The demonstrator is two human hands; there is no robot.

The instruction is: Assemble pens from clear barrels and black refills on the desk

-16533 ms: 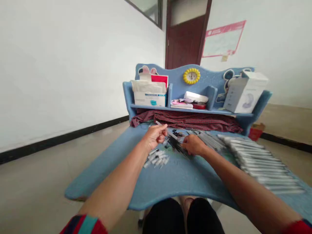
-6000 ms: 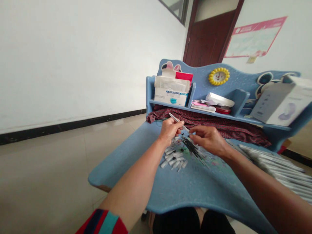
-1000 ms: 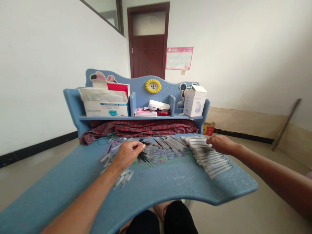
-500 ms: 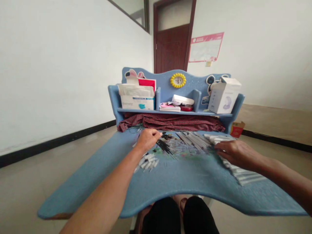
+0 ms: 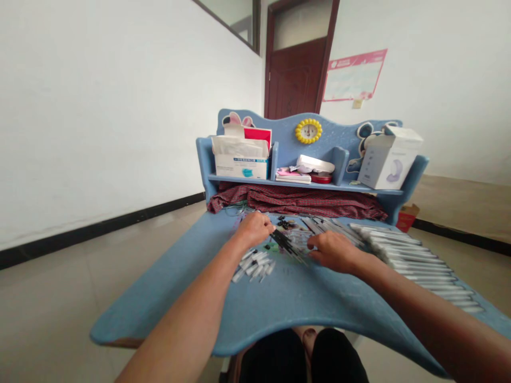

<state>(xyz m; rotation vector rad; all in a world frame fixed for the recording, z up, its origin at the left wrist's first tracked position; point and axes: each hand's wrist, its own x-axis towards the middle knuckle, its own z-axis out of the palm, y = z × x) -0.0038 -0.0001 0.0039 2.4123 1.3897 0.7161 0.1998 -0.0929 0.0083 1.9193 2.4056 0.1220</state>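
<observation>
from the lower left of frame we get the blue desk [image 5: 167,298], w/ a curved front edge & no raised lip we can see; anything that rolls fwd could prob drop to the floor [image 5: 67,298]. our left forearm [image 5: 195,308] slants up from there. just beside it, near centre, the short white pieces [image 5: 255,264] lie in a loose heap, so a low sweep of that arm could scatter them. above the heap, our left hand [image 5: 255,229] has thumb & fingertips together by the upper ends of the thin dark rods [image 5: 285,244]; can't tell if they're clamped on a rod or on smth hidden. those rods lie bunched & slanting in mid-frame, btwn the hands; pulling one could drag its neighbours askew, bc they're so close-packed. small black bits [image 5: 284,222] sit just above; tiny & loose, they'd poss get knocked toward the checked cloth [image 5: 295,199] behind. right of centre, our right hand [image 5: 329,251] is curled, thumb & index a bit apart by the look of it, but we can't tell if it holds anything. clear tubes [image 5: 319,223] lie just above it, partly hidden; a careless nudge could shove them out of line. lower right, the white rods [image 5: 423,266] lie side by side next to our right forearm [image 5: 399,295]; if it drops or swings out, we'd prob disturb the whole row.
</observation>
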